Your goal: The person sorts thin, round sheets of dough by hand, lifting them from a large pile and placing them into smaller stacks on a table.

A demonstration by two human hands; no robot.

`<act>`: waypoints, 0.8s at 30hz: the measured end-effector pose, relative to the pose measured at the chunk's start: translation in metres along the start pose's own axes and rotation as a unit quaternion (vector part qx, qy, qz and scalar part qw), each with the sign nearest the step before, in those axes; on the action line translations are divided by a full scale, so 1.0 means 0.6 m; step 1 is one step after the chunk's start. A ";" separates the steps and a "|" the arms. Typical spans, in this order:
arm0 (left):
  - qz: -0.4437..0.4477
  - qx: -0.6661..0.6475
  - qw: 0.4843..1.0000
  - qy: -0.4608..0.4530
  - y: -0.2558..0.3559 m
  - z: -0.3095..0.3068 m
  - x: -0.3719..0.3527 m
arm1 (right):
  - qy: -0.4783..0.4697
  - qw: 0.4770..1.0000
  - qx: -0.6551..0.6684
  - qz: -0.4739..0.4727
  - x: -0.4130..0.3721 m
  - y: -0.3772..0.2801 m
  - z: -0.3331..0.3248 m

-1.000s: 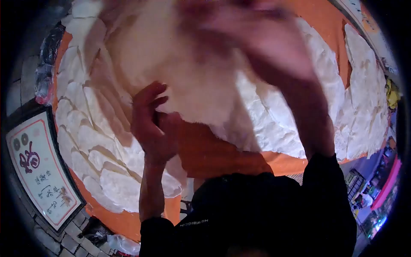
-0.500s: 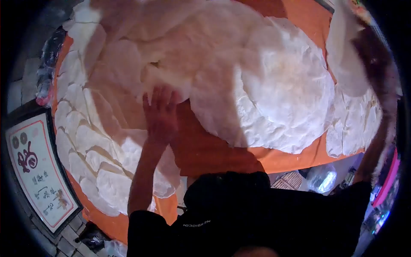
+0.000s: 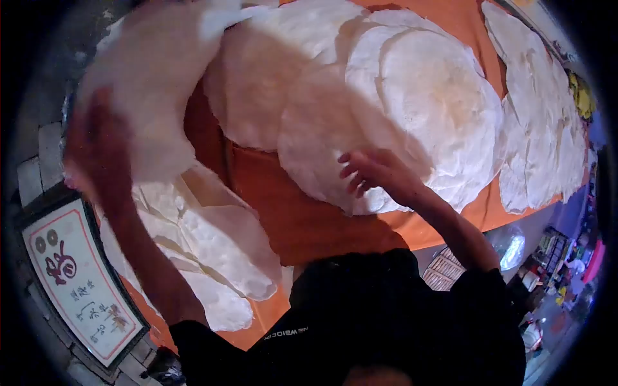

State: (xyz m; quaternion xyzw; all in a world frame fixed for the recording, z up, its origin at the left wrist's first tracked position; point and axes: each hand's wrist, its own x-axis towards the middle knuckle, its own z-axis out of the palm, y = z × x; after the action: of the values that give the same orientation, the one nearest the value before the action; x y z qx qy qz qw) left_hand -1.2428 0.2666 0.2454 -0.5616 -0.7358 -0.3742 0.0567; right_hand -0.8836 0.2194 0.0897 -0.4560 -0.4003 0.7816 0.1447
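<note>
My left hand (image 3: 103, 145) is at the left, over or against a large pale round flatbread (image 3: 158, 83) with blurred edges. Motion and shadow smear its fingers, so whether it grips the bread cannot be told. My right hand (image 3: 380, 172) hovers above a shaded flatbread (image 3: 315, 145) near the middle, its fingers loosely bent and apart with nothing between them. To its right lies a thick overlapping stack of round flatbreads (image 3: 444, 96). Below my left hand, more thin flatbreads (image 3: 225, 241) overlap in a fan.
An orange cloth (image 3: 309, 212) covers the table. Another row of flatbreads (image 3: 537, 116) runs along the right side. A framed sign with handwritten characters (image 3: 84, 283) stands at the left. A slatted item (image 3: 444, 269) and a clear plastic bag (image 3: 512, 248) sit beyond the near edge.
My left hand has moved left from the middle. My right hand has come from the far right, where a flatbread hung by it, to the middle. Flatbreads at right and left now lie differently.
</note>
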 end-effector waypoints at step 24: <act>0.262 -0.209 0.793 -0.509 0.161 0.130 -0.517 | 0.197 0.904 -0.370 -0.079 -0.085 0.020 -0.079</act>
State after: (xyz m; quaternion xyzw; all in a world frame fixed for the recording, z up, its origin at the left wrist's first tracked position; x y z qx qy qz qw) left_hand -1.0199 0.0802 0.0807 -0.8405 -0.3867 -0.1497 -0.3486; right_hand -0.8150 0.2051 0.0986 -0.5881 -0.6592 0.4572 0.1027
